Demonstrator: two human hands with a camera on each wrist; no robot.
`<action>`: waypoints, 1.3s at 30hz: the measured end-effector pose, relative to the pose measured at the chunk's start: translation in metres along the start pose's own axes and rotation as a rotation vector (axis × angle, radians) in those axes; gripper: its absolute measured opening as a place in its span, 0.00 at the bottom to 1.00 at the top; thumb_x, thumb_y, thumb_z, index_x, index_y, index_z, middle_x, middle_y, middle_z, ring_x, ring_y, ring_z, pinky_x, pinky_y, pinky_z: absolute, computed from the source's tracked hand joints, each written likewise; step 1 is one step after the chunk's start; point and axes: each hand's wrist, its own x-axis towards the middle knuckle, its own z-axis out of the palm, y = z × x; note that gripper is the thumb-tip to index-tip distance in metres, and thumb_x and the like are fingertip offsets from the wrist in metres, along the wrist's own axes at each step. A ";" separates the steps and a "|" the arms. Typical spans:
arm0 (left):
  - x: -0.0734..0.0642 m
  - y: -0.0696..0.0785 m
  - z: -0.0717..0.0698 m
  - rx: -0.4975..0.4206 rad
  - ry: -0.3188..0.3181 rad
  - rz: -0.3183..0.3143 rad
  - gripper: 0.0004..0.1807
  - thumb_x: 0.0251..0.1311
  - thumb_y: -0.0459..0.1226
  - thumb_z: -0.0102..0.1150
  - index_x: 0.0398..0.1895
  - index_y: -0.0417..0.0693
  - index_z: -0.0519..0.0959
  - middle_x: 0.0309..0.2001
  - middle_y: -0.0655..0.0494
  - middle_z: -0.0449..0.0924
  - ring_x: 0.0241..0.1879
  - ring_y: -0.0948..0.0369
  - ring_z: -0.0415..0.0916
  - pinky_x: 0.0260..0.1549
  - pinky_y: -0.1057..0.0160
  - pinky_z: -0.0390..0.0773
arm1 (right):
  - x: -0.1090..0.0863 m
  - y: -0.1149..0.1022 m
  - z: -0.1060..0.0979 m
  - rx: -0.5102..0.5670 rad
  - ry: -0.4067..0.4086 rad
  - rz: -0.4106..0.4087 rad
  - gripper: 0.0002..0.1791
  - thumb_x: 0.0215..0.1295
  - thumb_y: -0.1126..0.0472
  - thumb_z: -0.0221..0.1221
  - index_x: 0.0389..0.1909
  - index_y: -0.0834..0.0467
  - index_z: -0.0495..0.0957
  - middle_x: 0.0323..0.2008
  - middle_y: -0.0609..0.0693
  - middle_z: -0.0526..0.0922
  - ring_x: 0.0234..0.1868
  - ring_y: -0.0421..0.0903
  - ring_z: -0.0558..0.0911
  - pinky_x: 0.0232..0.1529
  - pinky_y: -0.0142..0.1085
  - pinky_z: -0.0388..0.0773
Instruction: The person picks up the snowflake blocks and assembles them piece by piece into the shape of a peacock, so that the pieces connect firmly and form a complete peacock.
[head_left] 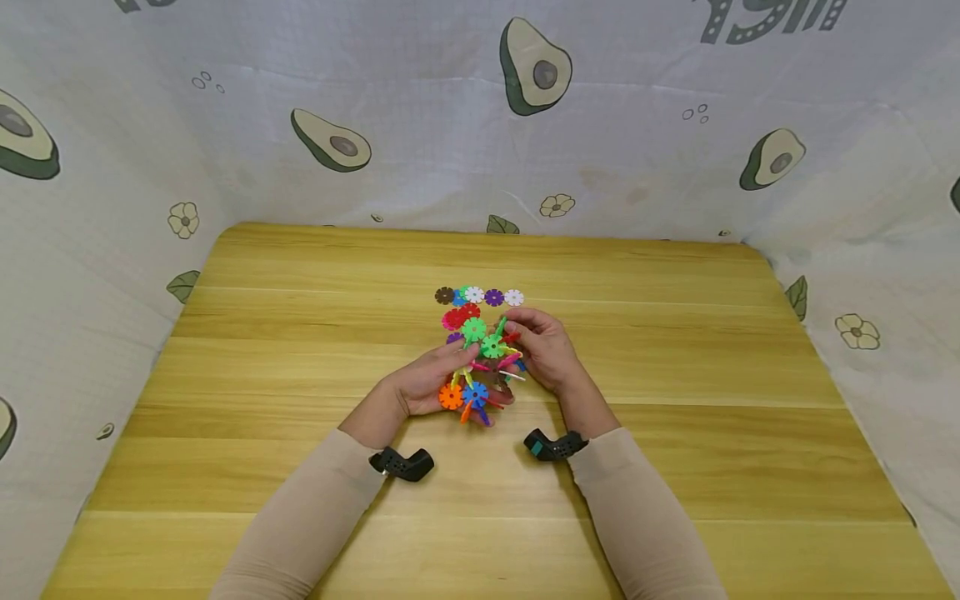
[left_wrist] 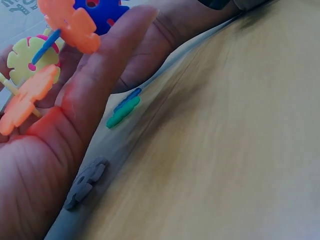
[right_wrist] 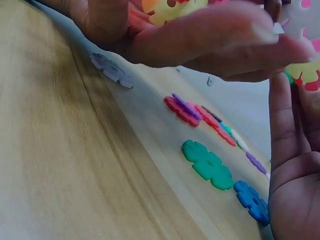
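A cluster of interlocked plastic snowflake discs point(head_left: 492, 346), in green, yellow, orange, blue, pink and other colours, is held above the table. My left hand point(head_left: 431, 379) supports it from the left and below, thumb across its near side. In the left wrist view, an orange disc point(left_wrist: 75, 25) and a yellow disc point(left_wrist: 30, 60) of the cluster stand against the palm and fingers. On the cluster's right side, my right hand point(head_left: 547, 350) pinches at its edge with thumb and fingers. Which disc those fingertips grip is hidden among the pieces.
Loose discs lie on the wooden table point(head_left: 712, 400) beyond the cluster: brown point(head_left: 445, 296), purple point(head_left: 493, 297) and white point(head_left: 513, 297) among them. The right wrist view shows green point(right_wrist: 207, 165), blue point(right_wrist: 251, 201) and greyish point(right_wrist: 111, 71) discs lying flat. A patterned cloth point(head_left: 427, 100) hangs behind.
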 end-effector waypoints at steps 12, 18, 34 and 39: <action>-0.002 0.000 0.004 0.016 0.122 -0.006 0.36 0.79 0.52 0.41 0.82 0.49 0.47 0.60 0.44 0.82 0.48 0.52 0.88 0.43 0.50 0.89 | -0.001 -0.002 0.002 0.014 -0.048 -0.036 0.28 0.75 0.77 0.48 0.41 0.43 0.89 0.39 0.41 0.90 0.42 0.35 0.87 0.45 0.27 0.86; 0.001 0.002 0.001 0.003 0.102 0.079 0.31 0.81 0.53 0.34 0.81 0.56 0.51 0.69 0.35 0.70 0.54 0.49 0.85 0.47 0.43 0.87 | 0.000 -0.006 -0.008 -0.253 0.049 0.000 0.14 0.75 0.68 0.56 0.56 0.54 0.83 0.45 0.34 0.87 0.48 0.34 0.86 0.49 0.25 0.84; 0.002 0.008 0.001 -0.157 0.343 0.247 0.36 0.79 0.51 0.40 0.82 0.68 0.37 0.81 0.42 0.50 0.74 0.32 0.57 0.63 0.27 0.66 | -0.003 -0.029 -0.042 -0.882 -0.094 0.249 0.20 0.63 0.56 0.71 0.56 0.54 0.84 0.58 0.52 0.85 0.62 0.52 0.80 0.65 0.44 0.76; 0.002 0.009 -0.001 -0.172 0.324 0.295 0.27 0.81 0.49 0.38 0.77 0.64 0.50 0.82 0.41 0.46 0.71 0.35 0.67 0.65 0.28 0.63 | -0.002 -0.034 -0.037 -1.036 -0.226 0.256 0.20 0.62 0.56 0.72 0.54 0.54 0.84 0.57 0.53 0.83 0.63 0.54 0.76 0.70 0.53 0.71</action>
